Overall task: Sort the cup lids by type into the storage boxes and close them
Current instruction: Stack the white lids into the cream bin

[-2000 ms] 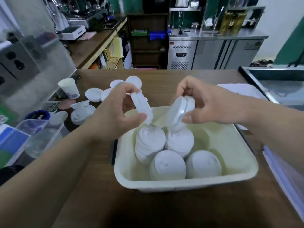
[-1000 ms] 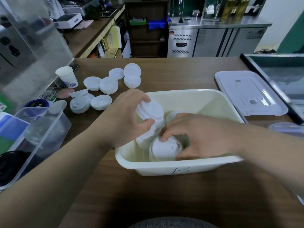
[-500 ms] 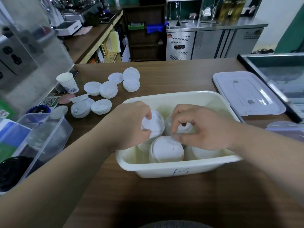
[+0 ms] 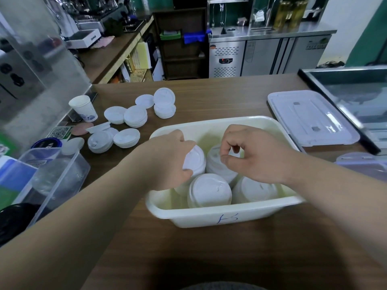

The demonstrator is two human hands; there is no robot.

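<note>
A cream storage box (image 4: 219,214) stands on the wooden counter with several stacks of white cup lids in it, such as one at the front (image 4: 209,191) and one at the front right (image 4: 255,189). My left hand (image 4: 169,158) grips the back left lid stack (image 4: 196,160) inside the box. My right hand (image 4: 253,155) hovers over the back right stack (image 4: 217,166), fingers curled, thumb near its rim, holding nothing I can see. More white lids lie loose on the counter to the left (image 4: 135,116), (image 4: 164,105), (image 4: 126,138).
A clear box lid (image 4: 310,118) lies to the right of the box, and another lid's edge (image 4: 364,162) shows at the far right. A paper cup (image 4: 83,108) and a clear plastic container (image 4: 52,174) stand at the left. A glass case (image 4: 356,91) borders the right side.
Both hands brought lid stacks down into the box. My right hand has since come off its stack and lifted slightly. My left hand still holds its stack.
</note>
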